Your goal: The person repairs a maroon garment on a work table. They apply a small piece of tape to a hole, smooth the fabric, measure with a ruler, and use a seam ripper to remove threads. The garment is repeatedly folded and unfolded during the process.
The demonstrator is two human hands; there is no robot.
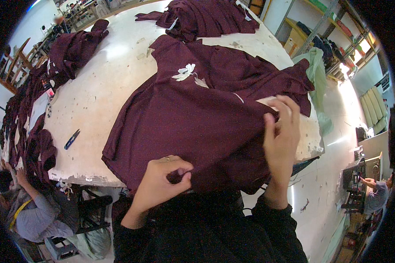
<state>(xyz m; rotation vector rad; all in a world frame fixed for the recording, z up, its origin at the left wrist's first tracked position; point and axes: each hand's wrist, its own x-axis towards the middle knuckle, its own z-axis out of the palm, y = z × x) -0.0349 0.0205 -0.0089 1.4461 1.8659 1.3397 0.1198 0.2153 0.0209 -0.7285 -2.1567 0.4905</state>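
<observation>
A maroon garment (175, 118) with a white flower motif (184, 72) lies spread over the near part of the table, its near edge hanging toward me. My left hand (164, 179) is curled at that near edge, thumb and forefinger closing on a bit of the cloth. Farther right, my right hand (283, 136) has its thumb and bent fingers around the garment's right edge, pinching it. The cloth slopes in a smooth fold between the two hands. What lies under the fingertips is partly hidden.
On the pale table (87, 114) lie small blue thread snips (72, 139). A maroon pile (210, 19) sits at the far end, with more maroon garments (70, 57) along the left edge. A co-worker (39, 215) sits at lower left. Shelving (320, 30) stands at right.
</observation>
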